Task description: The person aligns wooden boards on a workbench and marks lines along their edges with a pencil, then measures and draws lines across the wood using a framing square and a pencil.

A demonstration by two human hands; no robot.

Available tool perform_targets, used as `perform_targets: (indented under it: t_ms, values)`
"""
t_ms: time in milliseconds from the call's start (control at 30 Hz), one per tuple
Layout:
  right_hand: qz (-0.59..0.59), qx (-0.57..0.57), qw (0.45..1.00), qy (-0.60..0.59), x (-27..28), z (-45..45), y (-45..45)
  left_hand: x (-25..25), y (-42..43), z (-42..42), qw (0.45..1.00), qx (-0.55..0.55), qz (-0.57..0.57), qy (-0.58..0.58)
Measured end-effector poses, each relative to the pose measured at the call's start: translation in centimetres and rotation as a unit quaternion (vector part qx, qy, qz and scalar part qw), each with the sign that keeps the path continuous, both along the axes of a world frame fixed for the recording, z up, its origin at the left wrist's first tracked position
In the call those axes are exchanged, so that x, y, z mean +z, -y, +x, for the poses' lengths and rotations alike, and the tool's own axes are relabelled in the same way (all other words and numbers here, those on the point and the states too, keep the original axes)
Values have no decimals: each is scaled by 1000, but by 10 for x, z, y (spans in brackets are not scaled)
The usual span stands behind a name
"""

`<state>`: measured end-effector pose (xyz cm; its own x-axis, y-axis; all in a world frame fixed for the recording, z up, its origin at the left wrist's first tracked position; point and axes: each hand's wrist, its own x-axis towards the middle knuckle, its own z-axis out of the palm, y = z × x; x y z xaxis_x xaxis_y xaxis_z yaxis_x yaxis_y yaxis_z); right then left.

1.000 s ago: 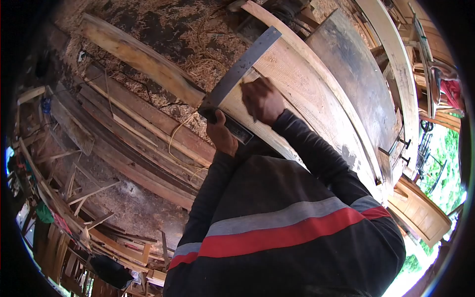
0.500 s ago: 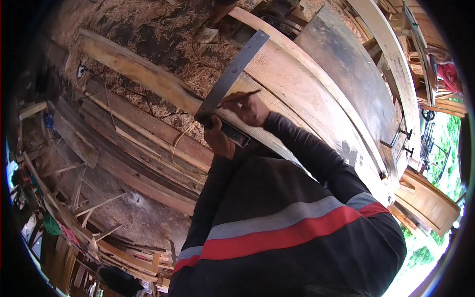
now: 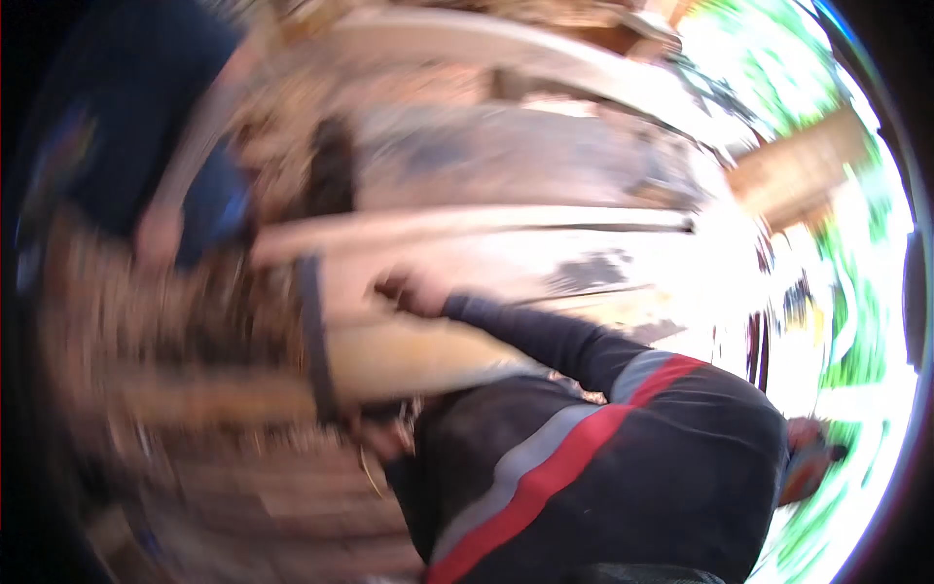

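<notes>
Motion blur smears most of the view. A dark carpenter's square (image 3: 316, 341) lies across the pale boards (image 3: 409, 360), its long blade pointing away from my body. At its near end is my left hand (image 3: 382, 438), closed around the square's lower part; the fingers are partly blurred. My right hand (image 3: 416, 292) is raised over the boards, to the right of the blade and apart from it. Its fingers are pinched on a thin dark pencil (image 3: 389, 286), whose outline is smeared.
Another person (image 3: 146, 127) in dark clothes stands at the upper left, one hand (image 3: 159, 234) hanging near the boards' far end. A long pale strip (image 3: 467, 222) runs beyond my right hand, with a wide grey board (image 3: 525, 146) behind it. A wooden panel (image 3: 803, 165) is at the right.
The view has swung, bringing the other person in at the left. My right hand has drawn away from the square's blade with the pencil. My left hand stays at the square.
</notes>
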<state>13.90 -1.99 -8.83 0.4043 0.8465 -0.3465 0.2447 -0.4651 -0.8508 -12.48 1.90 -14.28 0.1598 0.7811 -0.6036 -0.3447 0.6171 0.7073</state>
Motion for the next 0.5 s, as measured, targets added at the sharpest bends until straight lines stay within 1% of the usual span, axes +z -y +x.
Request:
perform_targets:
  t_ms: [67, 100, 133, 167, 233, 267, 333, 400, 433, 467, 500]
  values:
    - [143, 35, 982, 119, -47, -8, 37, 15, -8, 13, 996, -76, 35, -9]
    - [109, 68, 965, 227, -79, -12, 57, 24, -13, 27, 992, -110, 58, -13]
    - [150, 45, 954, 256, -66, -18, 82, 28, -15, 37, 988, -137, 71, -11]
    - [164, 26, 961, 223, -42, -21, 104, 36, -16, 48, 983, -158, 89, -16]
    - [169, -43, 952, 250, -38, -21, 145, 47, -17, 65, 977, -185, 108, -18]
    - [179, -101, 942, 266, -36, -21, 165, 51, -18, 72, 973, -198, 116, -22]
    - [127, -186, 928, 297, -38, -20, 204, 56, -17, 85, 966, -225, 128, -23]
    - [88, -268, 911, 300, -37, -20, 235, 58, -14, 96, 957, -254, 136, -17]
    - [98, -294, 896, 317, -35, -21, 251, 61, -13, 103, 952, -272, 141, -17]
    - [95, -306, 893, 317, -34, -22, 265, 62, -10, 111, 947, -288, 141, -8]
    - [91, -330, 872, 350, -36, -20, 278, 63, -10, 118, 943, -300, 144, -7]
